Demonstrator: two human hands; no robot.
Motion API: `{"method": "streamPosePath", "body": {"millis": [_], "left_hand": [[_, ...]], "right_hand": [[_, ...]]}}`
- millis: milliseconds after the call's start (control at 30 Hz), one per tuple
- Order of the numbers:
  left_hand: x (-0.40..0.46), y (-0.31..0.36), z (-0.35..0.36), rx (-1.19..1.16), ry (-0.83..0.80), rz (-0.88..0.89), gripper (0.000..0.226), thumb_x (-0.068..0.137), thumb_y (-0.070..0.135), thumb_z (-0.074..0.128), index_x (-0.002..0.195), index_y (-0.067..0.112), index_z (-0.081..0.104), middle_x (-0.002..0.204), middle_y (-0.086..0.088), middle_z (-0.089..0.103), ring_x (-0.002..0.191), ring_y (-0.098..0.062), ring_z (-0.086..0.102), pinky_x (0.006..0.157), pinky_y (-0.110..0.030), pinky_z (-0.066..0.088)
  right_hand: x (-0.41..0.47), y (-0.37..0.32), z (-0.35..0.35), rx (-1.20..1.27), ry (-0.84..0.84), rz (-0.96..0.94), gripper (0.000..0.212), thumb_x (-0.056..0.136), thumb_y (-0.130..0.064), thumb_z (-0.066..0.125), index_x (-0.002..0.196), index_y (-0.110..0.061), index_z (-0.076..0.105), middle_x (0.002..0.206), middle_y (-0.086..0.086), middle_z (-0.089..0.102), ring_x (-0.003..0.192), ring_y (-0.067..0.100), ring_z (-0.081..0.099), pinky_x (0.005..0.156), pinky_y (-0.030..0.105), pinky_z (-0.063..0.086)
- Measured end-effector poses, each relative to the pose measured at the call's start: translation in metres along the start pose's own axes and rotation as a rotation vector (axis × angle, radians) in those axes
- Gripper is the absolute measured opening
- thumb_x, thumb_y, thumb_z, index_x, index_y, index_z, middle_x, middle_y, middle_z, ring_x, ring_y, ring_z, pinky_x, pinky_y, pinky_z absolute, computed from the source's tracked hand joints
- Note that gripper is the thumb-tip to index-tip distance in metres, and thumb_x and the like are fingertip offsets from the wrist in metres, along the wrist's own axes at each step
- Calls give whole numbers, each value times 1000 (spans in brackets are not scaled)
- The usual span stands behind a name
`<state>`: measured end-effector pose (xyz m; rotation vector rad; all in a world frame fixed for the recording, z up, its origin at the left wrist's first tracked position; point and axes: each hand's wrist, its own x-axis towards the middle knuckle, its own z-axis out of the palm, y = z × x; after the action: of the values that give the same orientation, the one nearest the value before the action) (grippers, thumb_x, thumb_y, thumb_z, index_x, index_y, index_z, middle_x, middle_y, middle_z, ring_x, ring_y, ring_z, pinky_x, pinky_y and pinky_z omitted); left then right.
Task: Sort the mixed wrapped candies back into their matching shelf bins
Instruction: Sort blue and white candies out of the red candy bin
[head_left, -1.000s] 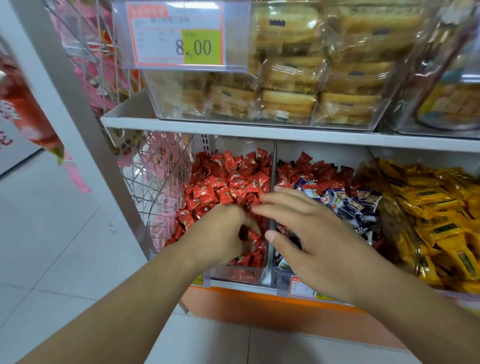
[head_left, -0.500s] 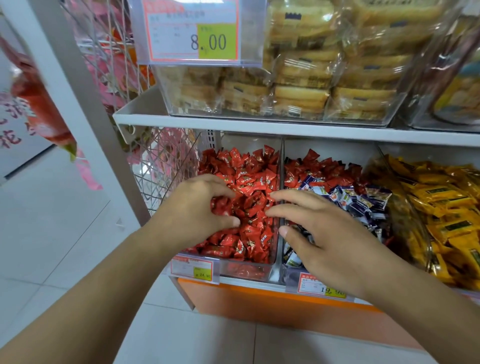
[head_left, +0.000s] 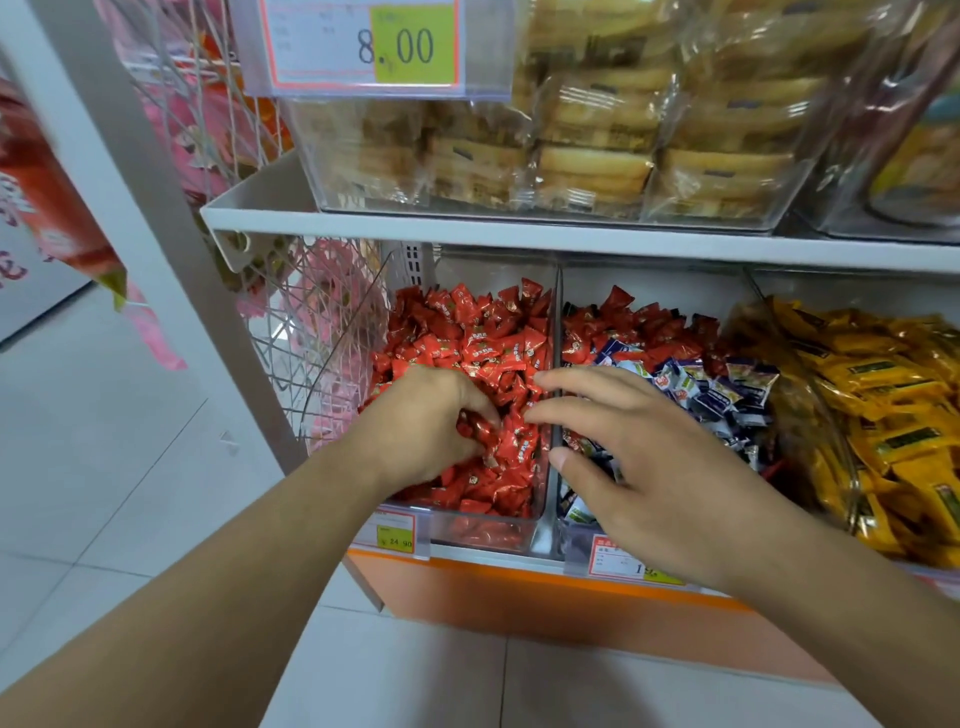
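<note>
Nearby, yellow packets (head_left: 893, 395) beside mixed bin (head_left: 582, 540)

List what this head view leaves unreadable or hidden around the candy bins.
- Middle bin's white price tag: right hand covers part of its number.
- Candies under the right hand: hidden.
- Left hand: curled on red wrapped candies; count unclear.
- Yellow wrapped candies: cut off by the right edge.

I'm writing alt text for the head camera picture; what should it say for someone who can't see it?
A person's left hand grips red wrapped candies in a clear shelf bin, while the open right hand hovers over the neighbouring bin of mixed red and blue candies.
</note>
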<state>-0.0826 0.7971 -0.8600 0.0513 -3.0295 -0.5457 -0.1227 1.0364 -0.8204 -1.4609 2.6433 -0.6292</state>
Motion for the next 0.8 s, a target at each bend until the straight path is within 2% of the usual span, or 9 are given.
{"method": "streamPosePath", "body": {"millis": [67, 167, 267, 367, 433, 533, 667, 800], "left_hand": [[0, -6, -5, -3, 104, -32, 36, 75, 19, 89, 108, 30, 81, 108, 9, 75, 99, -9, 67, 97, -20, 48], [-2, -14, -11, 26, 208, -73, 35, 77, 17, 88, 109, 29, 80, 110, 5, 71, 99, -12, 66, 96, -24, 50], [-6, -16, -18, 54, 201, -54, 38, 81, 32, 85, 118, 33, 75, 118, 9, 65, 111, -13, 61, 100, -31, 49], [-12, -9, -30, 39, 37, 12, 55, 81, 55, 79, 133, 44, 63, 139, 19, 49, 135, -9, 35, 114, -32, 31], [-16, -5, -33, 29, -133, 64, 60, 77, 61, 79, 133, 54, 59, 147, 27, 36, 140, -5, 21, 116, -35, 21], [-19, -8, -21, 59, -329, 86, 58, 73, 55, 85, 127, 59, 61, 148, 30, 34, 138, -6, 22, 119, -38, 23], [-13, -19, -7, 46, -190, 11, 46, 65, 50, 92, 107, 49, 75, 127, 23, 49, 123, -10, 35, 111, -32, 31], [-6, -22, -1, 14, -10, 7, 34, 66, 34, 95, 96, 39, 80, 110, 14, 61, 109, -8, 44, 99, -23, 33]], "right_hand": [[0, 1, 0, 6, -1, 3, 37, 106, -36, 50, 141, -42, 55, 152, -35, 30, 146, -10, 13, 117, 13, 7], [0, 1, 0, 8, -3, -2, 37, 106, -35, 50, 141, -43, 55, 152, -35, 30, 146, -10, 13, 115, 11, 6], [1, 1, 0, 0, -3, 0, 37, 105, -35, 50, 141, -43, 54, 153, -34, 30, 146, -9, 13, 115, 11, 5], [1, 0, 0, 2, 2, 4, 37, 105, -36, 50, 141, -43, 54, 154, -33, 29, 146, -9, 13, 117, 14, 7], [1, 0, 1, 2, 3, 8, 37, 105, -36, 50, 142, -43, 54, 154, -34, 28, 145, -10, 12, 113, 8, 4], [0, 0, 1, 3, 5, 12, 38, 105, -36, 50, 142, -43, 53, 154, -35, 27, 144, -11, 12, 111, 5, 2], [0, 1, 3, 9, 14, 10, 37, 105, -38, 49, 142, -45, 53, 154, -36, 26, 146, -11, 13, 120, 16, 11], [0, 2, 2, 18, 13, 10, 37, 105, -36, 50, 141, -44, 55, 154, -35, 29, 144, -11, 15, 111, 4, 4]]}}
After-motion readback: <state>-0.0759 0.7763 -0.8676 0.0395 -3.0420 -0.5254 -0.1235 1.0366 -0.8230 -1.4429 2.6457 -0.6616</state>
